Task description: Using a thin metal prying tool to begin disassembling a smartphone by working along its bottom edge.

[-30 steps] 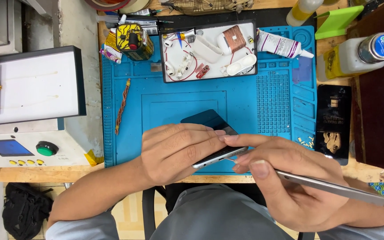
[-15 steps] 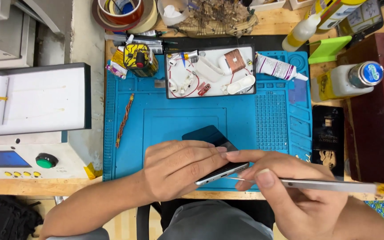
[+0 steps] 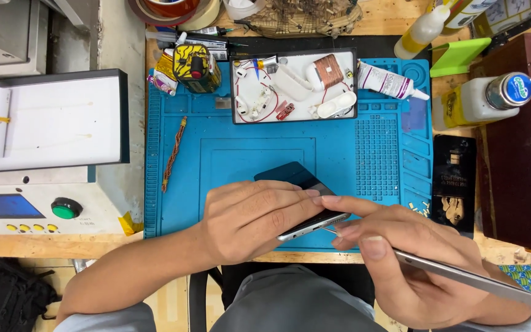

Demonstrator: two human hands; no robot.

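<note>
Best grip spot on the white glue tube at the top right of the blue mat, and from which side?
Take the glue tube across its flat white body, coming from above. It lies on its side on the blue mat, nozzle pointing right; the tray crowds its left end, so grip mid-body, fingers on the long sides.

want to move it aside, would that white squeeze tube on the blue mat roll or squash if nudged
The white tube lies on its side, so it may roll a little. It looks soft-walled, probably denting under pressure. Its tapered nozzle would likely make it curve across the blue mat.

A single head-worn camera looks steeply down, close over the blue mat (image 3: 247, 154) and workbench (image 3: 523, 255).
</note>
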